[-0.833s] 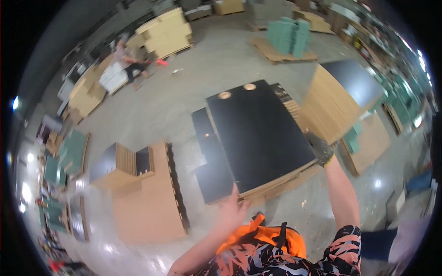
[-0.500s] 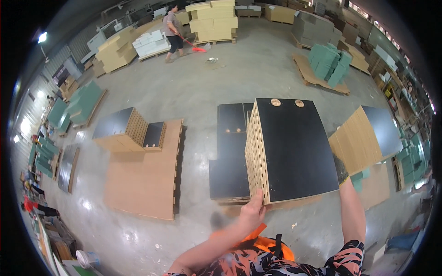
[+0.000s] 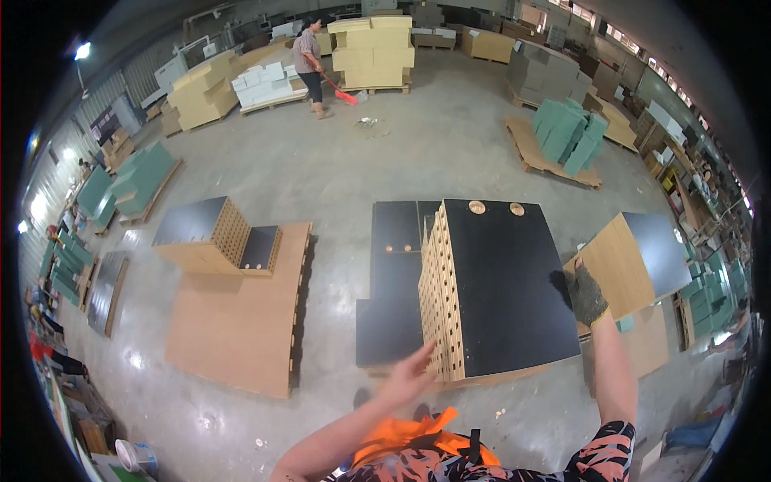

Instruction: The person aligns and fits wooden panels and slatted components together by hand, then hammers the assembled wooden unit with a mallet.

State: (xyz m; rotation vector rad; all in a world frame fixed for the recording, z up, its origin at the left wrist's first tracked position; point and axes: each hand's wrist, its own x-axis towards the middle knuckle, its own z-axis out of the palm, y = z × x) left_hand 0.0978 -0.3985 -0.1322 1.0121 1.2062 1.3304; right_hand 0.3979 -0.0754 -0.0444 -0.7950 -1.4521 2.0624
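Note:
A tall stack of black-topped boards (image 3: 498, 281) with pale perforated edges stands in front of me. My left hand (image 3: 408, 374) is bare with fingers spread, just off the stack's near left corner and not gripping it. My right hand (image 3: 586, 296) wears a dark glove and rests flat against the stack's right edge. A lower pile of black boards (image 3: 393, 281) lies to the left of the tall stack.
A wooden pallet sheet (image 3: 237, 313) with a smaller black-topped stack (image 3: 201, 233) lies to the left. Another tan and black stack (image 3: 638, 257) sits at the right. Green panels (image 3: 566, 136) lean on a far pallet. A person (image 3: 309, 56) sweeps with a red broom at the back.
My left hand has come off the stack's near edge and now hovers open beside it. The view has tilted down, and the board now lies flat on the stack.

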